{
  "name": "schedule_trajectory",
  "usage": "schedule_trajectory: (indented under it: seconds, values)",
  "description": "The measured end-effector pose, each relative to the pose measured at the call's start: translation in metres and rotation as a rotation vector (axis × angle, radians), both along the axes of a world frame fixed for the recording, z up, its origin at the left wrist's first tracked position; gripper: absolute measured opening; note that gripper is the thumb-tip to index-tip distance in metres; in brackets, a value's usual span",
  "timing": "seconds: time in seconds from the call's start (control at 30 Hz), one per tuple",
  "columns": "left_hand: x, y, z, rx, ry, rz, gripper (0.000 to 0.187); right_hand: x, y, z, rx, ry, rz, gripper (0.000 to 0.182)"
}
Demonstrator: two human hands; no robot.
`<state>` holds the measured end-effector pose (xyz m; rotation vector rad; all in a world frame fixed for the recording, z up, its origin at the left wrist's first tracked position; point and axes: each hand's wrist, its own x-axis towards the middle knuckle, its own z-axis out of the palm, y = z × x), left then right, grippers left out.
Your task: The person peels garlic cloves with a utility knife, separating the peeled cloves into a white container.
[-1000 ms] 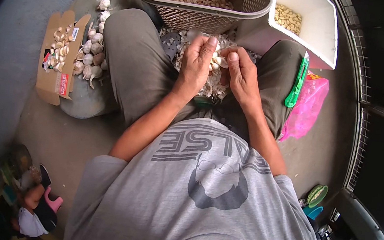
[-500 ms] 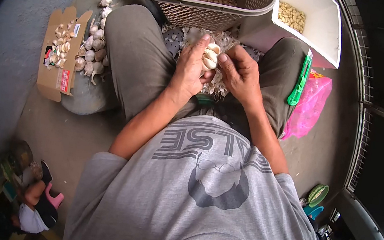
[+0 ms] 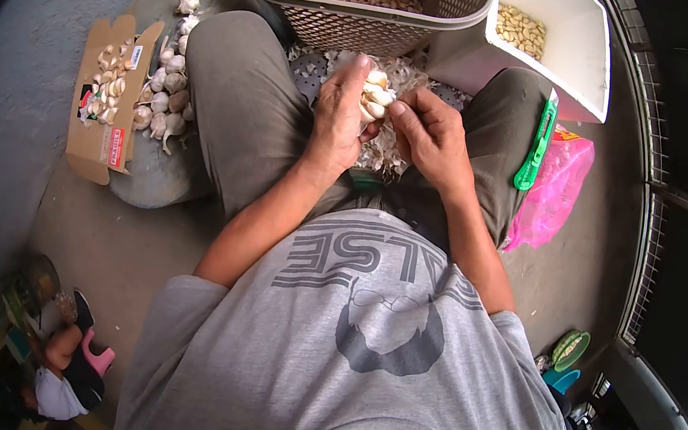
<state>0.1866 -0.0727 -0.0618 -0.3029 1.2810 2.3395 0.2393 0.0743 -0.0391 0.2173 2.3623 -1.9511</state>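
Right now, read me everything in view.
Held garlic: one, white, centre
Cardboard: one, brown, left
Loose cloves: many, cream, on cardboard
Garlic bulbs: over ten, whitish, left
Basket: one, taupe, top centre
Tub: one, white, top right
Skins: many, whitish, below basket
Cutter: one, green, right
Bag: one, pink, right
Container: one, green, lower right
Apparent stool: one, pink, lower left
Person: one, white top, lower left
Shirt: one, grey, bottom
Trousers: one pair, olive, centre
Left fingers: several, bare, holding garlic
Right fingers: several, bare, at garlic

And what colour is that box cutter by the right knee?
The box cutter is bright green; the head view shows it best.
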Motion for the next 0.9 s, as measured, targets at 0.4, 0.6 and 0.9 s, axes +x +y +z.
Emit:
schedule_trajectory:
  seconds: [0.4,0.6,0.9]
  values:
    - [-0.002,-0.005,-0.002,0.034,-0.136,-0.025,0.041,-0.003,-0.015,0.012,0.063,0.296,0.012,0.018]
    - [-0.004,-0.010,-0.003,0.204,-0.214,-0.009,0.040,0.001,0.001,0.005,0.000,0.040,-0.045,0.008]
    - [-0.002,0.000,-0.009,0.034,-0.074,0.068,0.039,-0.001,-0.001,-0.001,0.150,0.055,0.086,0.019]
